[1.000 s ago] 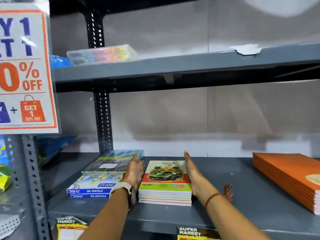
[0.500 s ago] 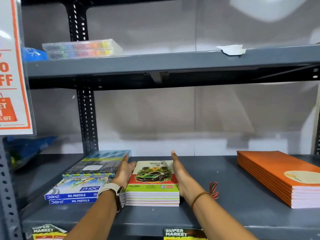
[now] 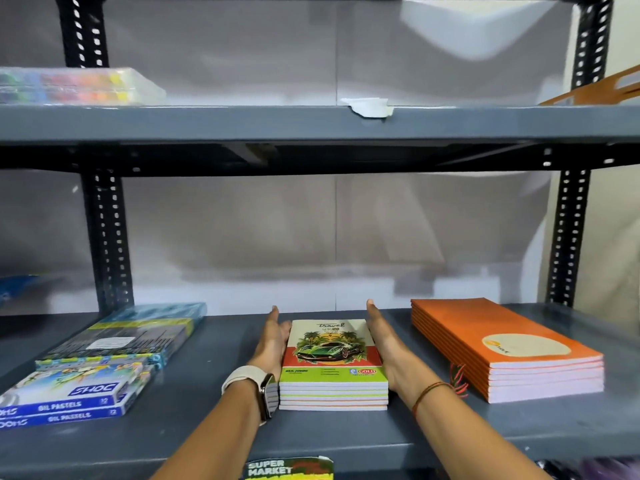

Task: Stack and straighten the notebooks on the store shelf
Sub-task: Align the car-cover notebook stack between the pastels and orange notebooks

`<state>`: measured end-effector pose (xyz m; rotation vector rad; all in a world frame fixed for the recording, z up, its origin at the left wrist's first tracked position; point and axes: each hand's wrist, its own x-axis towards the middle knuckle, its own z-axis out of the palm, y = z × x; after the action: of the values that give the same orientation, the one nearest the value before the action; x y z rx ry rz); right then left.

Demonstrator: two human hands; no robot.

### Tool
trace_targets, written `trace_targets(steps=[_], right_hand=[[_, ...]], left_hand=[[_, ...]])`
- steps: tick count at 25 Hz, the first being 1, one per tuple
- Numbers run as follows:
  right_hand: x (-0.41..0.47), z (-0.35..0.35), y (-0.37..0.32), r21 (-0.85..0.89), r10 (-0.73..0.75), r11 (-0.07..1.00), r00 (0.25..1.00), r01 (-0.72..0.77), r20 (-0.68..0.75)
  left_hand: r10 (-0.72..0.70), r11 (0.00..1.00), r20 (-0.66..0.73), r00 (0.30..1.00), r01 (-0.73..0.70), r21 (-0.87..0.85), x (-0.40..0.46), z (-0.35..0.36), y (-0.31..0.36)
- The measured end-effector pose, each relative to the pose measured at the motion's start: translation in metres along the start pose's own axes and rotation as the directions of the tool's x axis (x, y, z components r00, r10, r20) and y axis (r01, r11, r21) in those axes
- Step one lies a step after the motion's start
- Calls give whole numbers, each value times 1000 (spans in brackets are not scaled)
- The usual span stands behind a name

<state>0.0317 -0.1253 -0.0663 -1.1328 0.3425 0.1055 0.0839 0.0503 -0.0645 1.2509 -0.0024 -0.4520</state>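
Fingers [image 3: 273, 320] straight and flat on both hands, held together, not curled round anything: palms press in on the two long sides of the car-cover notebook stack [image 3: 333, 365].

Landmark = that stack, mid-front of the lower shelf [image 3: 214, 434].

Far left of stack: oil pastel boxes [image 3: 74, 398], two high, with a darker flat pack [image 3: 138, 332] lying partly on them and running back. Well apart from the stack.

Left hand [image 3: 272, 344]: flat against the stack's left edge, touching, fingertips reaching just past its back corner. Watch [image 3: 258, 386] on that wrist, level with the stack's front.

Stack itself: several thin notebooks, edges look flush, green car on the top cover, spine side can't tell.

Right hand [image 3: 388, 348]: flat against the right edge, touching. Thread bracelet [image 3: 436, 391] on the wrist.

Right of stack: orange notebook pile [image 3: 502, 348], angled, near but not touching the right wrist.

Above stack: upper shelf [image 3: 311, 123], clear case of coloured sticks [image 3: 79, 86] at its left end.

Below stack: "SUPER MARKET" label [image 3: 289, 469] on the shelf front.
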Motion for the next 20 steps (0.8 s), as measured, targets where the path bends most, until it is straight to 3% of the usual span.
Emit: trace_targets(steps=[20], right_hand=[[7, -31, -12, -49, 56, 997, 998, -56, 2]], left_hand=[[34, 996, -33, 999, -36, -80, -1, 31, -13]])
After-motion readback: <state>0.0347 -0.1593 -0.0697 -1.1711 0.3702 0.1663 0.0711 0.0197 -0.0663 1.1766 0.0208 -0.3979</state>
